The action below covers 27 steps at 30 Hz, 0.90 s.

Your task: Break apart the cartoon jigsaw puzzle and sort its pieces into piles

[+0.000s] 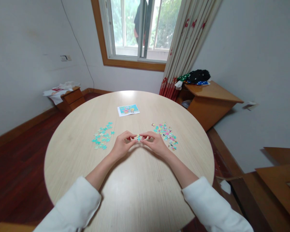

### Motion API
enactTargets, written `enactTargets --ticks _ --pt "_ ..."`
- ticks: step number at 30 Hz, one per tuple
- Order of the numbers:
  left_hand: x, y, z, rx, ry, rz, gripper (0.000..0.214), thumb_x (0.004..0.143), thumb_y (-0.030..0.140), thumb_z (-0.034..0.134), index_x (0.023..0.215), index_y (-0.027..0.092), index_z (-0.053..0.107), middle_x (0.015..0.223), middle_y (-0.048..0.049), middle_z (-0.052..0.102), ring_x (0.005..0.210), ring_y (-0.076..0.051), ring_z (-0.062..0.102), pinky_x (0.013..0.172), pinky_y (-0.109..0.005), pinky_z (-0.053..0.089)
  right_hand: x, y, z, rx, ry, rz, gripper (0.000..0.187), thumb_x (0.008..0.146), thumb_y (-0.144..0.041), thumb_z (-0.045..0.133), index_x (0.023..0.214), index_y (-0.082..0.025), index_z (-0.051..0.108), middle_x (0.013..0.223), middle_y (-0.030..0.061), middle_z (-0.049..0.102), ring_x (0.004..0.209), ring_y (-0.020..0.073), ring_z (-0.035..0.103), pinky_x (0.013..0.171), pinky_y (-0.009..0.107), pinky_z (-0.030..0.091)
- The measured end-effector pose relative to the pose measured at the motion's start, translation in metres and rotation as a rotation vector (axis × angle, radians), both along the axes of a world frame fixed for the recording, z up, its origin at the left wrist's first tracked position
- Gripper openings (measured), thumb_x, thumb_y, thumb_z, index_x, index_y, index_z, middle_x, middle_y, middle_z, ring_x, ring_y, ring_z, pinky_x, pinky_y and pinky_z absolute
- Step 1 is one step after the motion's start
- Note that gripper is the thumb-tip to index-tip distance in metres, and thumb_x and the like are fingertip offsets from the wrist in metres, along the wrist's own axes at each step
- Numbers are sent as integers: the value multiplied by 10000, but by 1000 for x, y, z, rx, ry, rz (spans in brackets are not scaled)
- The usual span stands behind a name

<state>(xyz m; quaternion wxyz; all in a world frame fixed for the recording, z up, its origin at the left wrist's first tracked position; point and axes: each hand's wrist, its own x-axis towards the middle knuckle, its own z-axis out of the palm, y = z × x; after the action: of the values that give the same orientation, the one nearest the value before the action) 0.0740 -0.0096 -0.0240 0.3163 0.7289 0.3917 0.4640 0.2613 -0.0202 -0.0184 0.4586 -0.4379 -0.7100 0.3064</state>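
Over the middle of the round table, my left hand (pixel 123 142) and my right hand (pixel 154 141) meet with fingertips pinched on a small puzzle piece (pixel 138 138). It is teal with some yellow, held between both hands; whether it is one piece or two joined I cannot tell. Left of my left hand lies a loose group of mostly teal puzzle pieces (pixel 102 137). To the right of my right hand, a denser pile of mixed pieces (pixel 168 132) shows teal, pink, yellow and dark colours. Beyond the hands rests a picture card (pixel 128 110) with pink and yellow figures on teal.
The pale wooden round table (pixel 135 199) fills the middle. A wooden cabinet (pixel 212 93) with cloths (pixel 198 76) on top stands at the back right, by a curtain (pixel 181 42). A small wooden drawer unit (pixel 73 98) is at the back left. A window (pixel 140 29) lies ahead.
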Motion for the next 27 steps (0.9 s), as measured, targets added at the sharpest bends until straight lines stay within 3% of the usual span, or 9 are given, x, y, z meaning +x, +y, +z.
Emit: enactTargets --ticks 9,27 --pt "-1 5 -11 -13 201 -4 105 717 232 731 812 198 705 862 -47 610 881 -202 545 842 -361 408 1 -1 0 -71 -189 35 129 744 -214 685 863 -176 716 840 64 701 807 174 611 775 322 449" --pt "-1 5 -15 -46 350 -19 75 737 267 718 779 206 704 918 -44 598 930 -214 540 891 -398 391 4 1 0 -23 -337 85 73 746 -183 715 818 -174 711 818 37 658 804 152 584 778 295 426"
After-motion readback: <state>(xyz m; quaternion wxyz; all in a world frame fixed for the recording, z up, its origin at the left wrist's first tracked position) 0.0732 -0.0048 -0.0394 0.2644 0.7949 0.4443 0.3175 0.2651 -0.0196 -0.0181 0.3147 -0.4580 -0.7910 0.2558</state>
